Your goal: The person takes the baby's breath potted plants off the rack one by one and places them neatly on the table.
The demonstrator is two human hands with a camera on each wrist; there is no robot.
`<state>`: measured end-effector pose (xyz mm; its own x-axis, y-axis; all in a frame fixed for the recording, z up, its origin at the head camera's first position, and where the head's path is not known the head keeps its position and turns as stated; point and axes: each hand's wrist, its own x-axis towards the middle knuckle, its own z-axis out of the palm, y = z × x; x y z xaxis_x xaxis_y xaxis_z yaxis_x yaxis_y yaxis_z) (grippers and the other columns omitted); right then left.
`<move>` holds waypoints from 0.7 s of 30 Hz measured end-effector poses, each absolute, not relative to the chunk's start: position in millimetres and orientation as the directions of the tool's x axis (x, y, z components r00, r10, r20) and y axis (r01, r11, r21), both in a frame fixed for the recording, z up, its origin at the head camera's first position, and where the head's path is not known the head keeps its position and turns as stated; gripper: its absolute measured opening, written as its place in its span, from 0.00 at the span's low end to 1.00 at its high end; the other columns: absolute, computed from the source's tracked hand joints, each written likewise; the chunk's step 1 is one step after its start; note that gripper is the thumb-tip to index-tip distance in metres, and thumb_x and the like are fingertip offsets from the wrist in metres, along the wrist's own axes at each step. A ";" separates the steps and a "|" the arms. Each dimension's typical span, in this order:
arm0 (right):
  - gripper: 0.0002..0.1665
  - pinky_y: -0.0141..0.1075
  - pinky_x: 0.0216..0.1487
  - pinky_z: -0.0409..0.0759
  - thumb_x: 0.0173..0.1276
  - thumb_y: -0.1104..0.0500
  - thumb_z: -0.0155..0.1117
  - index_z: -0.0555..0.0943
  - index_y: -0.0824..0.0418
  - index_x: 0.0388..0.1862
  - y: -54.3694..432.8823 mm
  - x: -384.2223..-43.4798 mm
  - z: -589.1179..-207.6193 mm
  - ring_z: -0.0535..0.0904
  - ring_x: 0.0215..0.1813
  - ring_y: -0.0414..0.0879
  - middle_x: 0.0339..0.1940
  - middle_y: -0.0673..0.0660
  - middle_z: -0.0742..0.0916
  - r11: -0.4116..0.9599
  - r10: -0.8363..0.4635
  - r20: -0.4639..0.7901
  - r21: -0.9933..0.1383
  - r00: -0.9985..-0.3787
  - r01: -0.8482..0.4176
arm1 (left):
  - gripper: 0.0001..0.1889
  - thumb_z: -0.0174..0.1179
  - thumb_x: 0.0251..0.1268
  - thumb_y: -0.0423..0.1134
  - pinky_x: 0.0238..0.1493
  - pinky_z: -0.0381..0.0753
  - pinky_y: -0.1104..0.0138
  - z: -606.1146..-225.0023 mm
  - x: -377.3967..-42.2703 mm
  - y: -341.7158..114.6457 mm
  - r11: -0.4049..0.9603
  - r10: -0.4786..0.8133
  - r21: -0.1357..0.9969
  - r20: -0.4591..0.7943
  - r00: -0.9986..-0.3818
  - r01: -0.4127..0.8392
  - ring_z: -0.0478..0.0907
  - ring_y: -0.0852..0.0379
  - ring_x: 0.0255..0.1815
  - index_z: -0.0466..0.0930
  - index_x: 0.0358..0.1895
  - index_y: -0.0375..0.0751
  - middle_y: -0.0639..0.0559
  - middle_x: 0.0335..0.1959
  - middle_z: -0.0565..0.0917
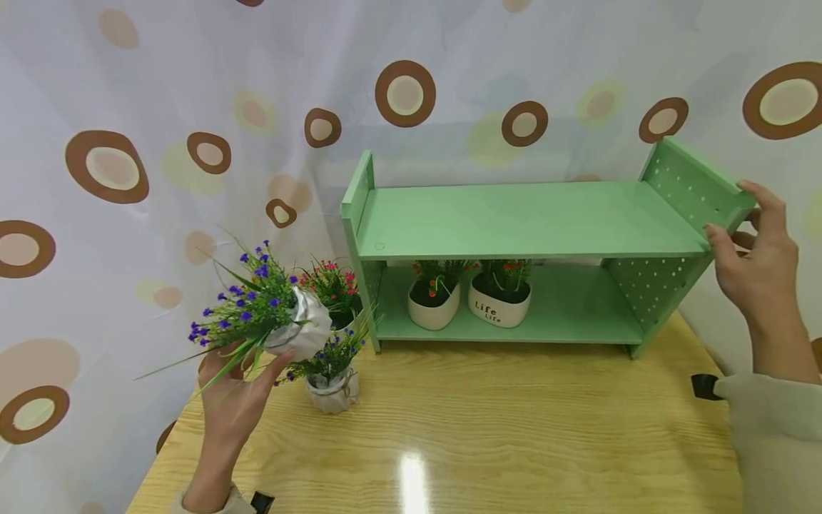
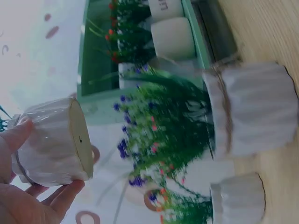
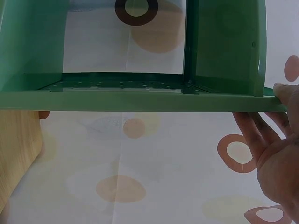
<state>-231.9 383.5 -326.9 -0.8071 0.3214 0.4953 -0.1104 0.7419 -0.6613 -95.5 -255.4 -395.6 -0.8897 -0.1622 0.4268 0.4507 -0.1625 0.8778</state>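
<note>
My left hand (image 1: 231, 407) holds a potted plant (image 1: 308, 332) with purple flowers above the table's left side. Its white pot is tilted, flowers leaning left; the left wrist view shows the pot's base (image 2: 82, 140), thumb and fingers around its side. At the right, my right hand (image 1: 760, 268) grips the front edge of the side panel of a green two-tier shelf (image 1: 533, 214). In the right wrist view the thumb lies on one side of the panel (image 3: 140, 101) and the fingers on the other. Two cream pots (image 1: 434, 308) with red flowers stand on the lower tier.
Left of the shelf, a second purple-flowered pot (image 1: 334, 392) stands on the wooden table (image 1: 514, 421). Behind it is a plant with pink-red flowers (image 1: 330, 282), partly hidden. A patterned curtain (image 1: 449, 43) hangs behind the shelf.
</note>
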 end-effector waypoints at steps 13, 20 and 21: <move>0.37 0.29 0.72 0.73 0.82 0.48 0.50 0.51 0.26 0.82 383.8 -232.1 -327.4 0.73 0.66 0.29 0.79 0.60 0.71 0.744 0.331 0.484 -0.661 -0.810 -0.091 | 0.23 0.74 0.51 0.18 0.50 0.80 0.84 -412.5 -98.8 -298.7 0.456 -0.494 0.837 0.520 -0.697 0.302 0.79 0.71 0.57 0.83 0.53 0.28 0.69 0.53 0.77; 0.37 0.35 0.74 0.72 0.82 0.49 0.49 0.50 0.25 0.82 381.8 -233.2 -326.9 0.74 0.72 0.41 0.80 0.60 0.70 0.744 0.338 0.477 -0.663 -0.811 -0.079 | 0.29 0.78 0.54 0.27 0.49 0.79 0.85 -424.4 -101.3 -315.2 0.473 -0.557 0.869 0.423 -0.715 0.145 0.76 0.76 0.51 0.77 0.60 0.42 0.72 0.52 0.75; 0.37 0.35 0.74 0.72 0.82 0.49 0.49 0.50 0.24 0.81 381.7 -233.4 -327.0 0.74 0.72 0.41 0.79 0.60 0.70 0.744 0.339 0.476 -0.663 -0.811 -0.079 | 0.30 0.77 0.56 0.28 0.49 0.79 0.84 -426.6 -101.7 -317.3 0.458 -0.559 0.878 0.405 -0.723 0.138 0.75 0.74 0.52 0.76 0.62 0.43 0.73 0.53 0.75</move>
<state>-233.4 381.7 -327.0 -0.8113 0.3389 0.4764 -0.0787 0.7441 -0.6634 -101.7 -317.3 -426.6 -0.7233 -0.5591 0.4053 0.1380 0.4581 0.8781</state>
